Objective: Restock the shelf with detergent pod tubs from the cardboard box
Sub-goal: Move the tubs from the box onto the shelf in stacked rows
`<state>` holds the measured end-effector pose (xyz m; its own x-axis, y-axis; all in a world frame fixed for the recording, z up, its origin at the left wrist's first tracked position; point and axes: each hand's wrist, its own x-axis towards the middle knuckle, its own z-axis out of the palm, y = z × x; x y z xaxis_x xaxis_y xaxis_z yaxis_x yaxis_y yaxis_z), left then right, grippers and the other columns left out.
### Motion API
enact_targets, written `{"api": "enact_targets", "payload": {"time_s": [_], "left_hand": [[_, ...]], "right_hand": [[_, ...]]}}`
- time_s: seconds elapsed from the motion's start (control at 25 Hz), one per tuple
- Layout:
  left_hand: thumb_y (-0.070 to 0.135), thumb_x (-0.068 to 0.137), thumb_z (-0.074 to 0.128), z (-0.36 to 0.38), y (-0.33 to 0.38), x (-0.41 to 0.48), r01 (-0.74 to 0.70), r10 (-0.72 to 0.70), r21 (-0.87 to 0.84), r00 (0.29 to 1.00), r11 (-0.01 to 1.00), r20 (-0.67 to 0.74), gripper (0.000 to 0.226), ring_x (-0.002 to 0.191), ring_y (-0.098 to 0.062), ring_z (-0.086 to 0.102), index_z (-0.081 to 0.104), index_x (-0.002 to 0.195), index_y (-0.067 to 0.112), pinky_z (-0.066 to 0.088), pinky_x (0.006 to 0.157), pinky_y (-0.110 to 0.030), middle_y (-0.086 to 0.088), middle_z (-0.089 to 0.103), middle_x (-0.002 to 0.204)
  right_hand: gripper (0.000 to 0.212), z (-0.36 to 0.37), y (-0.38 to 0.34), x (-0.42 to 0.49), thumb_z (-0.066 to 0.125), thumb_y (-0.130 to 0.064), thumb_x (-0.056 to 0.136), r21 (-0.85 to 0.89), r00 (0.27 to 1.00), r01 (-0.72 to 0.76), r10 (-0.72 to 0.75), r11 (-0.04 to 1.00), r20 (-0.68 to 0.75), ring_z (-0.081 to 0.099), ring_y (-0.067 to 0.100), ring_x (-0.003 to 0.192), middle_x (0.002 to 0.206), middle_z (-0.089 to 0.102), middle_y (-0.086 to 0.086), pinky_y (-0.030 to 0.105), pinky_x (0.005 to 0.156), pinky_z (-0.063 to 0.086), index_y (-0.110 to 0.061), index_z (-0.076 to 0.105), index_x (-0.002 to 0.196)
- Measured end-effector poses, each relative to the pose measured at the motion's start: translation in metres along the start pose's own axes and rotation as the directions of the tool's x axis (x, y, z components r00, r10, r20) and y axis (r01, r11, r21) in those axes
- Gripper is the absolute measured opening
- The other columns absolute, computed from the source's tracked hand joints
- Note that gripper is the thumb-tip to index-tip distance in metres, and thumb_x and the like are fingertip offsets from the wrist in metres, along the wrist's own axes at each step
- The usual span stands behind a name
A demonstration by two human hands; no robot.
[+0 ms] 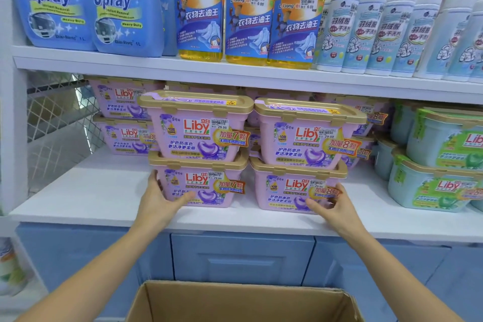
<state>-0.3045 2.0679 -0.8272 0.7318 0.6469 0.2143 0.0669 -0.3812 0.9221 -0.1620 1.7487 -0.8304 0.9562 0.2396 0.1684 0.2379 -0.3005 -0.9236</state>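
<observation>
Left grip (162, 196): clasped on lower-left pink plastic tub (209, 185).
Right grip (337, 204): clasped on lower-right tub (287, 191).
Risk: upper tubs (198, 136) toppled by jerking.

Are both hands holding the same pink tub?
No, the left hand holds the lower left pink tub while the right hand holds the lower right pink tub.

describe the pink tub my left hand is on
The tub is pale pink plastic with a shut gold lid and a Liby label showing a purple pod. It stands upright on the white shelf, under a matching top tub, beside the right tub, which the right hand holds. The left hand grips its left side, thumb on the front.
</observation>
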Motion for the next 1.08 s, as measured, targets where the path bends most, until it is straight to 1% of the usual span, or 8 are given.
{"api": "enact_targets", "payload": {"time_s": [0.12, 0.24, 0.4, 0.52, 0.68, 0.84, 0.96, 1.08], "left_hand": [[0.028, 0.068, 0.079, 0.006, -0.004, 0.002, -0.009, 0.012, 0.079, 0.999, 0.997, -0.035, 0.072, 0.110, -0.028, 0.059, 0.040, 0.127, 0.012, 0.046, 0.088, -0.036, -0.007, 0.062, 0.123], [0.033, 0.068, 0.079, 0.007, -0.002, 0.005, -0.027, 0.038, 0.154, 0.997, 0.988, -0.069, 0.072, 0.109, -0.031, 0.060, 0.041, 0.124, 0.009, 0.047, 0.084, -0.037, -0.009, 0.063, 0.122], [0.034, 0.067, 0.080, 0.020, 0.003, 0.007, -0.047, 0.065, 0.201, 0.994, 0.979, -0.087, 0.072, 0.109, -0.035, 0.060, 0.042, 0.122, 0.007, 0.047, 0.082, -0.038, -0.011, 0.064, 0.120], [0.035, 0.067, 0.080, 0.040, 0.010, 0.008, -0.049, 0.067, 0.200, 0.995, 0.978, -0.081, 0.074, 0.108, -0.036, 0.059, 0.042, 0.122, 0.005, 0.047, 0.082, -0.039, -0.012, 0.064, 0.119], [0.035, 0.067, 0.080, 0.075, 0.025, 0.008, -0.060, 0.074, 0.193, 0.995, 0.979, -0.068, 0.074, 0.108, -0.036, 0.060, 0.041, 0.122, 0.004, 0.047, 0.082, -0.038, -0.013, 0.064, 0.119], [0.036, 0.067, 0.079, 0.108, 0.035, 0.013, -0.064, 0.076, 0.192, 0.995, 0.979, -0.057, 0.073, 0.108, -0.035, 0.060, 0.041, 0.121, 0.004, 0.048, 0.083, -0.039, -0.013, 0.064, 0.119], [0.036, 0.067, 0.079, 0.125, 0.040, 0.019, -0.057, 0.066, 0.184, 0.997, 0.981, -0.043, 0.072, 0.108, -0.035, 0.061, 0.041, 0.120, 0.006, 0.051, 0.087, -0.043, -0.013, 0.064, 0.120], [0.036, 0.069, 0.078, 0.136, 0.042, 0.023, -0.058, 0.067, 0.187, 0.997, 0.981, -0.043, 0.071, 0.110, -0.035, 0.060, 0.040, 0.121, 0.006, 0.049, 0.088, -0.043, -0.013, 0.063, 0.122]], "right_hand": [[0.052, 0.005, 0.002, 0.007, 0.078, -0.036, 0.068, -0.083, 0.995, -0.036, 0.029, 0.996, -0.091, 0.064, 0.025, 0.091, 0.096, 0.069, 0.004, 0.039, 0.080, 0.053, -0.011, 0.056, 0.108], [0.033, 0.005, 0.001, 0.009, 0.075, -0.026, 0.074, -0.127, 0.995, 0.003, -0.016, 0.992, -0.100, 0.060, 0.020, 0.072, 0.083, 0.067, 0.005, 0.024, 0.058, 0.044, -0.009, 0.061, 0.098], [0.026, -0.004, 0.006, 0.015, 0.074, -0.022, 0.075, -0.131, 0.992, 0.014, -0.031, 0.991, -0.125, 0.061, 0.022, 0.077, 0.087, 0.067, 0.007, 0.024, 0.060, 0.044, -0.011, 0.060, 0.094], [0.023, -0.023, 0.009, 0.024, 0.073, -0.018, 0.076, -0.113, 0.994, 0.009, -0.022, 0.994, -0.107, 0.061, 0.025, 0.084, 0.091, 0.066, 0.006, 0.031, 0.074, 0.045, -0.014, 0.059, 0.093], [0.017, -0.053, 0.014, 0.037, 0.070, -0.014, 0.078, -0.076, 0.998, 0.001, -0.006, 0.997, -0.067, 0.061, 0.019, 0.084, 0.096, 0.065, 0.005, 0.036, 0.082, 0.047, -0.019, 0.059, 0.091], [0.032, -0.078, 0.024, 0.055, 0.068, -0.014, 0.081, -0.122, 0.997, -0.009, -0.001, 0.992, -0.075, 0.058, 0.020, 0.088, 0.101, 0.063, 0.004, 0.027, 0.074, 0.044, -0.005, 0.060, 0.110], [0.037, -0.091, 0.033, 0.068, 0.068, -0.019, 0.081, -0.127, 0.998, -0.030, 0.022, 0.991, -0.067, 0.058, 0.020, 0.091, 0.102, 0.064, 0.003, 0.032, 0.082, 0.045, -0.006, 0.059, 0.114], [0.039, -0.098, 0.039, 0.078, 0.067, -0.023, 0.081, -0.143, 0.996, -0.057, 0.047, 0.988, -0.070, 0.058, 0.020, 0.092, 0.102, 0.063, 0.003, 0.032, 0.082, 0.043, -0.007, 0.059, 0.115]]}}
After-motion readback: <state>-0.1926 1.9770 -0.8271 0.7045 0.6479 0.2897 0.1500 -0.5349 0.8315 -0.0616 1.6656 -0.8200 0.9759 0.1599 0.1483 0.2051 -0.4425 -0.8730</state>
